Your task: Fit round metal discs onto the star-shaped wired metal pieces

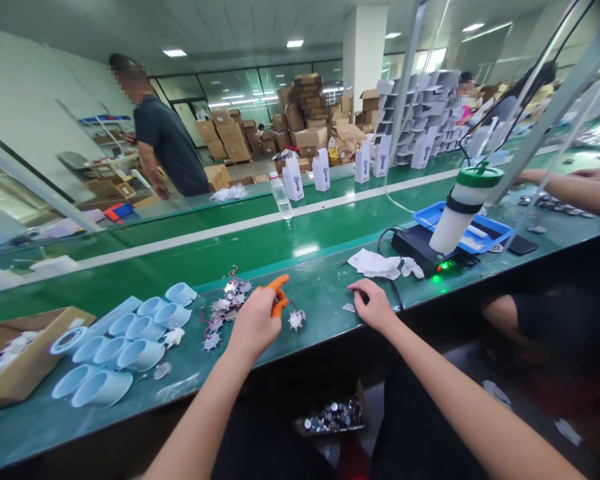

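Note:
My left hand [254, 323], with orange covers [280, 285] on its fingers, is over the green bench; thumb and forefinger are apart, with nothing visible between them. Beside it lies a small spiky silvery disc [296, 320] with a red wire. More such discs [223, 307] with red wires are heaped to its left. My right hand [375, 305] rests near the bench edge, fingers loosely bent and apart, with no held thing visible. A small pale flat piece [349, 307] lies by its fingertips; I cannot tell whether they touch.
Light-blue plastic rings [143, 357] and a carton [40, 347] stand left. Crumpled paper [375, 263], a black box [413, 248], a white cylinder with green lid [455, 217] and a blue tray [497, 235] lie right. A bottle [281, 197] stands beyond. A co-worker's arm [570, 190] reaches in.

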The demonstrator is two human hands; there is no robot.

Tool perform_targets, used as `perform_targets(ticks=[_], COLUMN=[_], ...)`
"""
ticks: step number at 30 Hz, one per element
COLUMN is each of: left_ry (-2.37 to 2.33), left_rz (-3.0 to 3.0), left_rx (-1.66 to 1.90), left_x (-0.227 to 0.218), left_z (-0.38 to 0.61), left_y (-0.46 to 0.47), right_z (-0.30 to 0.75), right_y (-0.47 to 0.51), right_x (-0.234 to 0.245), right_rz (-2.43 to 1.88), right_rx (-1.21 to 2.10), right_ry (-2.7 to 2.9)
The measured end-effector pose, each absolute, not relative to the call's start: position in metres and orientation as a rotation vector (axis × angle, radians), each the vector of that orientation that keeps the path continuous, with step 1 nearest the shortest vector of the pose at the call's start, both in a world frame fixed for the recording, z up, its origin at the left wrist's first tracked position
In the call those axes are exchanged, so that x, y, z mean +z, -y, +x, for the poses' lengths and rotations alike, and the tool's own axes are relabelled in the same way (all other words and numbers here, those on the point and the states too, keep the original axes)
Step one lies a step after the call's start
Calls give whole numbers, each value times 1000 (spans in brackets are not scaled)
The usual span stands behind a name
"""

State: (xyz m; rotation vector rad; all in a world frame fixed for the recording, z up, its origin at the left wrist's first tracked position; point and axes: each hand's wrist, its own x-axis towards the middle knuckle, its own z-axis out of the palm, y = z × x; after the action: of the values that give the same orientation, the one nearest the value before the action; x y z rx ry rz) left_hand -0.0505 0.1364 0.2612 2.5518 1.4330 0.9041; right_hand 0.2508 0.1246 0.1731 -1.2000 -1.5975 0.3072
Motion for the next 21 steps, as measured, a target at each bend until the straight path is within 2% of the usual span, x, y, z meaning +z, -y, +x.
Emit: perform_targets(ticks=[4,9,15,21], left_ry=[-1442,-1466,-1586,-1668], left_rz=[2447,2307,2210,2159], left_rx=[835,884,922,766], left_x=[293,300,278,245], left_z=[-29,1,6,-62], left_y=[-210,-319,-405,-390], right_z=[251,249,247,247], right_y=[-125,-128,-128,-128], right_x=[171,169,170,171], right_rz=[-1205,-1220,-1238,-1250], right_rx=[340,333,327,323], right_ry=[1570,1578,1576,1581])
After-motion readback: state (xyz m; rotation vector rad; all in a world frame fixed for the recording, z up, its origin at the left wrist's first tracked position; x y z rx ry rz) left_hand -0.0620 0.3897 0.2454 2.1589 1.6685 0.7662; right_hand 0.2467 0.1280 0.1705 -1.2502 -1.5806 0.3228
